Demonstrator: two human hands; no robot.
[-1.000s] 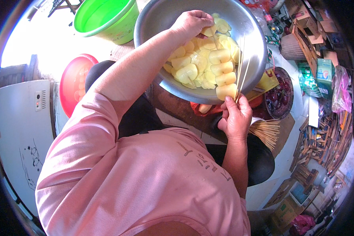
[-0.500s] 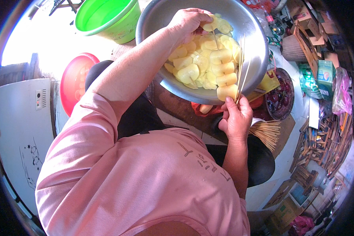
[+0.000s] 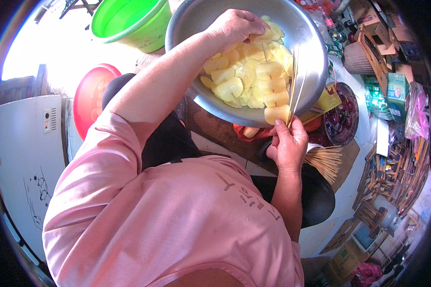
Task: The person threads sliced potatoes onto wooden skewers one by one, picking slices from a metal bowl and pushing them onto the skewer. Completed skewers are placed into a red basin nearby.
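A large metal basin (image 3: 316, 62) holds a heap of thin pale-yellow potato slices (image 3: 244, 74). My left hand (image 3: 237, 29) reaches over its far side, fingers curled together at a potato slice, with the fingertips partly hidden. Near the basin's close rim, my right hand (image 3: 288, 143) pinches several thin bamboo skewers (image 3: 299, 93). One of them carries a row of several threaded potato slices (image 3: 275, 99), and its bare tip points away from me toward my left hand. The other skewers in that hand look bare.
A bundle of bamboo skewers (image 3: 324, 162) lies by my right knee. At the left stand a green tub (image 3: 148, 28) and a red basin (image 3: 84, 103). Right of the metal basin are a dark round bowl (image 3: 342, 115), cardboard boxes (image 3: 380, 28) and a wood pile (image 3: 397, 174).
My left hand has lowered slightly to the right, onto the slices; the slice it held up by the skewer's tip no longer shows there. My right hand stays almost still.
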